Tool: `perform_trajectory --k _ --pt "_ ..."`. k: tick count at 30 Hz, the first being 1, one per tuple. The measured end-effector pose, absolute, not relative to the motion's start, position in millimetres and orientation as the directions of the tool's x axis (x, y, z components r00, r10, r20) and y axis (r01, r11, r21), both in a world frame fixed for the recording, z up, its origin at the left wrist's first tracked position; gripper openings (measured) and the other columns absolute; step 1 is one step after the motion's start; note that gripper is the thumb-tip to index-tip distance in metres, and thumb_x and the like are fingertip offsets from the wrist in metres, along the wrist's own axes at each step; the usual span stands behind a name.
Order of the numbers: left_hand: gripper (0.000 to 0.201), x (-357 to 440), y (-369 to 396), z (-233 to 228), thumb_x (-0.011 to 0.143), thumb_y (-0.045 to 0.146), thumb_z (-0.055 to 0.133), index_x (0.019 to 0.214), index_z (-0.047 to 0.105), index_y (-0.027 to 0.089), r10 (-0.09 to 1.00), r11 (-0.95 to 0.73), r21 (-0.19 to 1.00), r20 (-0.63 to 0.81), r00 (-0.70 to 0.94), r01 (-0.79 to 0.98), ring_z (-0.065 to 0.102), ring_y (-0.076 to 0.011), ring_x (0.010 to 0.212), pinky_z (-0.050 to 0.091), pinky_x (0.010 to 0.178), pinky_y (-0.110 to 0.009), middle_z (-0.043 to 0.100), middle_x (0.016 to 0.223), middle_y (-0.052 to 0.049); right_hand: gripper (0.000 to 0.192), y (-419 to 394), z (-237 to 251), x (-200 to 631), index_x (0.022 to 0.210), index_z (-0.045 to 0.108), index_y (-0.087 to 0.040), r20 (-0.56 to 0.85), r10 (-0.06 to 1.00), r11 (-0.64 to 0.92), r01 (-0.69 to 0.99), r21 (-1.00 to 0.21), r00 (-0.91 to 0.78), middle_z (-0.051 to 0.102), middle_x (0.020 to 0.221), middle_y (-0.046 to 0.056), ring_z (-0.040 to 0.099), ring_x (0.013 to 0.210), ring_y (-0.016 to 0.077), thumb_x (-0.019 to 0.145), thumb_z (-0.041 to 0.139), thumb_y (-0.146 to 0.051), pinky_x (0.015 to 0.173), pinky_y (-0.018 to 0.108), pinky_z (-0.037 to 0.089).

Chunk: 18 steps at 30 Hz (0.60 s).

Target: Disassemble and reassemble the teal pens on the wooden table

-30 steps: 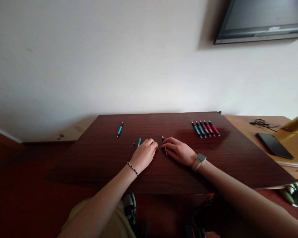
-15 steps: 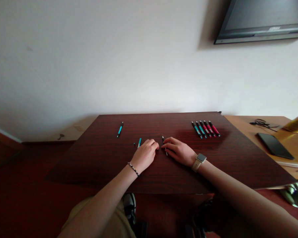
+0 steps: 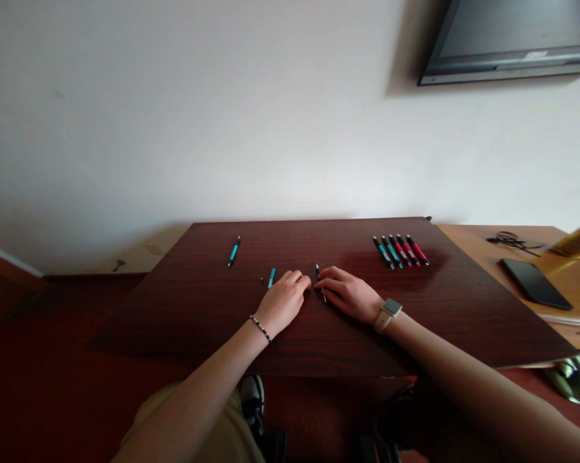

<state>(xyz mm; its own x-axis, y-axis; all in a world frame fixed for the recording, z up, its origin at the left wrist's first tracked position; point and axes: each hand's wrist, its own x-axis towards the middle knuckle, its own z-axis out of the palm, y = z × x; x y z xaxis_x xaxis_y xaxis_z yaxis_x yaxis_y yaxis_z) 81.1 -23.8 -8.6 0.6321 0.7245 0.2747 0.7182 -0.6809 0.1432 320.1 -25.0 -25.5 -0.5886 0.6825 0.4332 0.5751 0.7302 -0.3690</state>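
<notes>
Little has moved since the earlier frames: the left hand [image 3: 284, 301] has crept slightly toward the right hand [image 3: 346, 294], so their fingertips nearly meet, and nothing else has shifted.

Both hands rest on the dark worktop [image 3: 198, 321]. Between them, at the right hand's fingertips, lies a thin dark pen part [image 3: 319, 280]; its black tip shows beyond the fingers and a pale end shows beneath them, with its long axis running away from the person, tilted slightly. The right hand is curled loosely over it, fingers touching it; whether it pinches the part I cannot tell. The left hand is a loose fist with knuckles up, and I cannot tell whether it holds anything. The right hand is the nearer to the pen part.

Just left of the left hand lie a short teal piece [image 3: 271, 277] and a tiny dark bit [image 3: 262, 280]. Farther left of that hand, toward the wall, lies a whole teal pen [image 3: 233, 251]. Well right of the right hand, a row of pens [image 3: 400, 251], teal and red, lies side by side.

Beyond the worktop's right edge, a lighter table [image 3: 468, 241] carries a phone [image 3: 534, 283] and a cable [image 3: 510, 240]. A screen [image 3: 512, 38] hangs on the white wall.
</notes>
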Motion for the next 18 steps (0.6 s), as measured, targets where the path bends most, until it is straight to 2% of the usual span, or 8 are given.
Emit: perform_trajectory --k 18 --pt "0.025 80.5 -23.8 -9.2 0.096 0.001 0.048 0.104 0.06 0.021 0.738 -0.669 0.158 0.258 0.623 0.727 0.058 -0.0225 0.107 0.051 0.099 -0.039 0.061 0.108 -0.006 0.027 -25.3 -24.1 320.1 0.123 0.071 -0.026 0.437 0.673 0.739 0.569 -0.362 -0.597 0.063 0.127 0.011 0.066 0.112 0.0238 0.102 0.055 -0.02 0.098 0.04 0.059"
